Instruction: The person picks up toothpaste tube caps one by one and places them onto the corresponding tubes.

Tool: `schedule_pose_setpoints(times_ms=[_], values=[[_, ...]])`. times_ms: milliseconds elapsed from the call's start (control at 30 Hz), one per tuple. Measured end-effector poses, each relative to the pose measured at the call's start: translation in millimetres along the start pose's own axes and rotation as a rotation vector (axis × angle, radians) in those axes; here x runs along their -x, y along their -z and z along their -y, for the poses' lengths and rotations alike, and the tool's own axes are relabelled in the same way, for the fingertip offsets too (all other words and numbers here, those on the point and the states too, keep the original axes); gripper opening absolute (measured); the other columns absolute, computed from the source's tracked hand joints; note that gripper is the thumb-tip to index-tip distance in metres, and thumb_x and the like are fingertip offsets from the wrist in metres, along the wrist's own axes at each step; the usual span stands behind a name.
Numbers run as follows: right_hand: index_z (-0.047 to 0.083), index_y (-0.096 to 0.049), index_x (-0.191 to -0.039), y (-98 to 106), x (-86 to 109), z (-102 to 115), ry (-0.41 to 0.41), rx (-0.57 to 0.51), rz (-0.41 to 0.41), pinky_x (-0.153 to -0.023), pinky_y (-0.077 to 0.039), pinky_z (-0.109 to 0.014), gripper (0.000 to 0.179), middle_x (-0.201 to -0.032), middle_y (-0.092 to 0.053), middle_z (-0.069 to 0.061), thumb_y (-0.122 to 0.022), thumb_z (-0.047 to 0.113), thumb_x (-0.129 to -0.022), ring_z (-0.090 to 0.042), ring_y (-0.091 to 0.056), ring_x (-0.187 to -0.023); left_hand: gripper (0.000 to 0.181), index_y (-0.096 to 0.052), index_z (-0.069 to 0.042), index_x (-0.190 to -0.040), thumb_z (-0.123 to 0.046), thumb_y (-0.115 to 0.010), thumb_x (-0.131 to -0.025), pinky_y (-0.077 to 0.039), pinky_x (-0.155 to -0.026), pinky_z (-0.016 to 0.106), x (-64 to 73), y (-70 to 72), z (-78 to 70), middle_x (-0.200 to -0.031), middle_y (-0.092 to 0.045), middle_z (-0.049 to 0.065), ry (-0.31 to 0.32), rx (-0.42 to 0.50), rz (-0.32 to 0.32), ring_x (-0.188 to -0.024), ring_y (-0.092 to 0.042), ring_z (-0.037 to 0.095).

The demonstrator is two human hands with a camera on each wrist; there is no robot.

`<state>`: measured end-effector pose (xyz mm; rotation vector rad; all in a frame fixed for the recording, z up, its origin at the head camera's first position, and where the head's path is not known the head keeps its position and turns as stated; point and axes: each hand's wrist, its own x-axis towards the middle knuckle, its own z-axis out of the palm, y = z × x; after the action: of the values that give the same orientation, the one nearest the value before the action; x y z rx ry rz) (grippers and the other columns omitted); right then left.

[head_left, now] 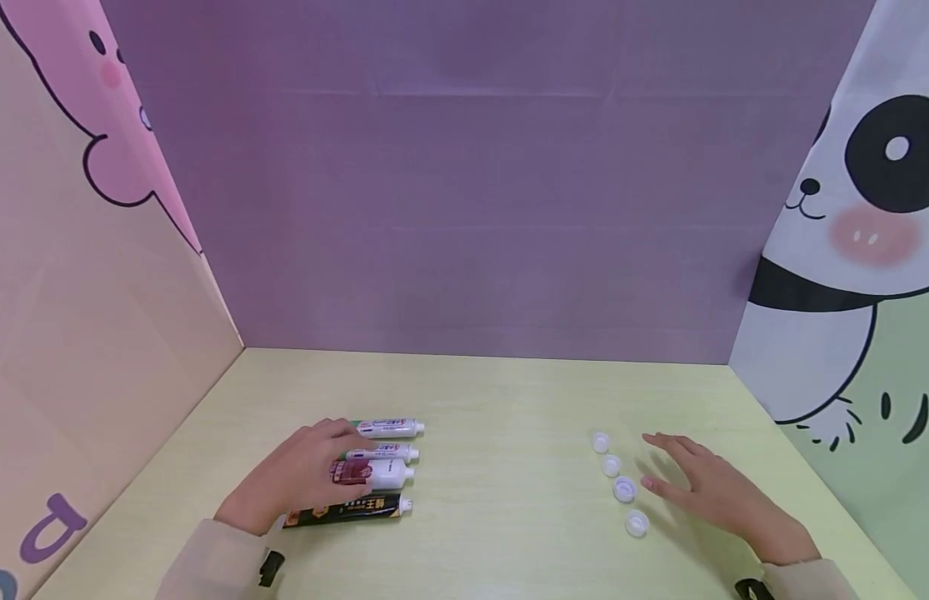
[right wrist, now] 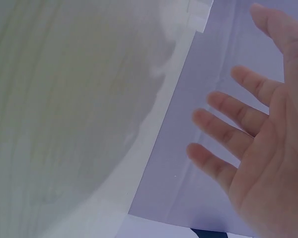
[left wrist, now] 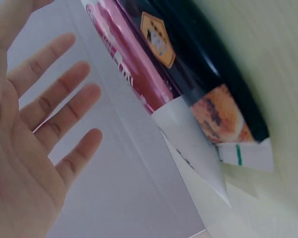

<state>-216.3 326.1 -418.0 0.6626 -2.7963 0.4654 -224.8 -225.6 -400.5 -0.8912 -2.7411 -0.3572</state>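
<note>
Head view: four toothpaste tubes are laid side by side on the tabletop (head_left: pixel 501 467), at the lower left of the frame, with their nozzles (head_left: pixel 407 505) pointed toward the right and apparently uncapped. Two pale tubes (head_left: pixel 395 452) are placed uppermost, followed by a maroon-and-white tube (head_left: pixel 390 474) and, lowest, a black tube (head_left: pixel 382 507). Four white caps (head_left: pixel 625 489) are set in a slanting row at the lower right.

The left hand (head_left: pixel 310 471) is held over the tubes. Its fingers are extended and released; a gap to the maroon-and-white and black tubes is shown in the left wrist view, and nothing is grasped. The right hand (head_left: pixel 715 492) is held just beside the caps, to their right, its fingers likewise spread and unloaded.

Handling is assessed as follows. A tube is best taken singly, across the middle of its body, with light pressure, since paste could be forced from a bare nozzle. Because the tubes are closely laid, the fingers should be lowered from above so that neighbours are not dragged. A cap is best pinched by its rim between thumb and forefinger; if pressed from one side, it could be slid or rolled into the next.
</note>
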Motion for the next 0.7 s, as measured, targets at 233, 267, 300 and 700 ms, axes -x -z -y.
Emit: schedule_pose_setpoints(times_ms=[233, 267, 300, 700], values=[[0.011, -0.060, -0.134, 4.5, 1.9, 8.5, -0.032, -0.074, 0.081, -0.086, -0.052, -0.048, 0.054, -0.129, -0.061, -0.006, -0.068, 0.046, -0.093, -0.031, -0.063, -0.111, 0.030, -0.075, -0.025, -0.099, -0.035, -0.087, -0.074, -0.052, -0.084, 0.039, 1.9, -0.2, -1.0, -0.100, -0.064, -0.015, -0.012, 0.068, 0.105, -0.094, -0.058, 0.012], [0.010, -0.061, -0.132, 4.6, 1.9, 9.0, -0.032, -0.087, 0.093, -0.084, -0.052, -0.046, 0.052, -0.127, -0.061, -0.006, -0.068, 0.045, -0.094, -0.030, -0.064, -0.109, 0.028, -0.074, -0.025, -0.097, -0.033, -0.088, -0.073, -0.051, -0.084, 0.038, 2.1, -0.2, -1.2, -0.098, -0.063, -0.017, -0.019, 0.083, 0.111, -0.092, -0.058, 0.011], [0.010, -0.062, -0.131, 4.8, 1.9, 9.3, -0.030, -0.098, 0.101, -0.083, -0.053, -0.045, 0.051, -0.126, -0.062, -0.006, -0.068, 0.044, -0.094, -0.030, -0.065, -0.106, 0.027, -0.073, -0.026, -0.095, -0.032, -0.089, -0.073, -0.051, -0.082, 0.036, 2.3, -0.4, -1.5, -0.095, -0.063, -0.018, -0.025, 0.099, 0.119, -0.090, -0.059, 0.010], [0.011, -0.066, -0.122, 5.5, 1.9, 10.5, 0.020, -0.194, 0.160, -0.075, -0.054, -0.035, 0.037, -0.114, -0.068, -0.005, -0.069, 0.036, -0.095, -0.021, -0.067, -0.093, 0.029, -0.075, -0.022, -0.094, -0.023, -0.091, -0.069, -0.049, -0.065, 0.027, 8.0, -1.5, -5.8, -0.085, -0.061, -0.020, -0.026, 0.216, 0.202, -0.072, -0.052, -0.001]])
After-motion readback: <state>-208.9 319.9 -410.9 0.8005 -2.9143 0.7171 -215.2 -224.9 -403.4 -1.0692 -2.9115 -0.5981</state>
